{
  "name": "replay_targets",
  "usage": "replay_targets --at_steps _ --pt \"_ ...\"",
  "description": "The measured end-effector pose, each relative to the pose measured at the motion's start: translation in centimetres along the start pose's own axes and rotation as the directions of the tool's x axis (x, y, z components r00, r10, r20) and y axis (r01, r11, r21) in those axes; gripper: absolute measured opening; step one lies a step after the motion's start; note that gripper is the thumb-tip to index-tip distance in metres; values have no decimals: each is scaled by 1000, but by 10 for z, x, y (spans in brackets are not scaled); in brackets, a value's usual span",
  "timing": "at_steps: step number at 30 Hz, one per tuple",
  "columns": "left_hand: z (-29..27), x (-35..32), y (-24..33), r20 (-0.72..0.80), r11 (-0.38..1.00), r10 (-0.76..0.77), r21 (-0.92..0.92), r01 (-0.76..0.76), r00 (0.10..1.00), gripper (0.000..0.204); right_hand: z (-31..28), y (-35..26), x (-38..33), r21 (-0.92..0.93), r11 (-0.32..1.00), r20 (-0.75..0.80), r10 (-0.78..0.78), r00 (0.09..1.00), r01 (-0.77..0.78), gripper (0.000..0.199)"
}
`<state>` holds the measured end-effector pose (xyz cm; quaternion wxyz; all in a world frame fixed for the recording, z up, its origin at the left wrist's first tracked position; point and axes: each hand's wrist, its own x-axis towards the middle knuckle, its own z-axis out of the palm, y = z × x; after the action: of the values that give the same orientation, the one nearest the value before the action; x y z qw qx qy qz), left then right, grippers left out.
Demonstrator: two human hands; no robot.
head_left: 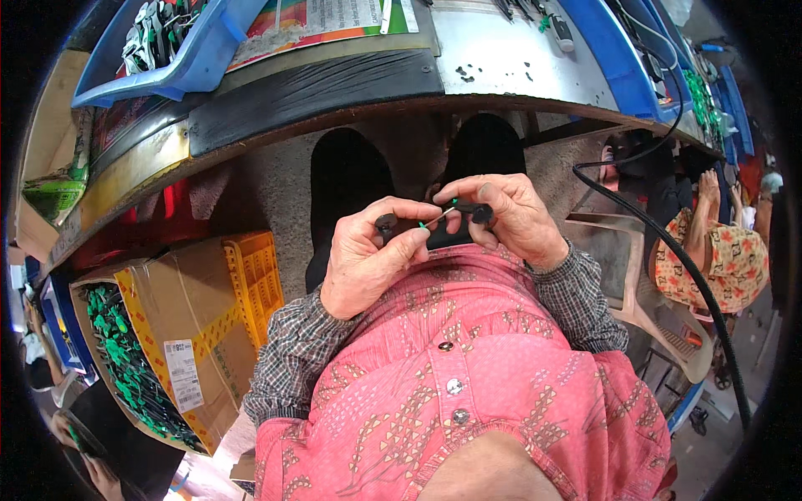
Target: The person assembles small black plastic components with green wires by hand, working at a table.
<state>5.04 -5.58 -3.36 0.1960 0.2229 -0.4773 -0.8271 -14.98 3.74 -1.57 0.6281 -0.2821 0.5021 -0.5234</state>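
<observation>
In front of my lap, my left hand (372,255) and my right hand (516,219) hold a small assembly between them. It has a thin light-coloured rod (438,219) with small green bits at its ends. My left fingers pinch the end nearer me, beside a black rounded part (386,224) at the forefinger. At the other end, my right thumb and fingers grip a black piece (476,211) with a rounded dark knob. Both hands are closed in a pinch. My fingers cover part of the pieces, and their exact kind cannot be made out.
Ahead runs a workbench edge (317,88), with blue bins (188,63) at left and right and black scraps (464,73) on top. A carton (188,321) of black-and-green parts stands left by an orange crate (253,280). A black cable (668,225) hangs right, near a plastic chair (614,259) and another person.
</observation>
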Motion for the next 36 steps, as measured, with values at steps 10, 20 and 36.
replay_targets --at_steps 10,20,36 --pt "5 -3 2 31 922 128 365 -131 991 21 6 -5 -1 63 998 -38 25 999 -23 36" --pt "5 -6 2 16 864 192 471 -177 981 23 3 3 -7 -117 991 -74 58 996 -66 16" --pt "11 -9 2 -4 791 267 573 -217 964 15 6 12 -11 -151 977 -80 -163 983 150 14"
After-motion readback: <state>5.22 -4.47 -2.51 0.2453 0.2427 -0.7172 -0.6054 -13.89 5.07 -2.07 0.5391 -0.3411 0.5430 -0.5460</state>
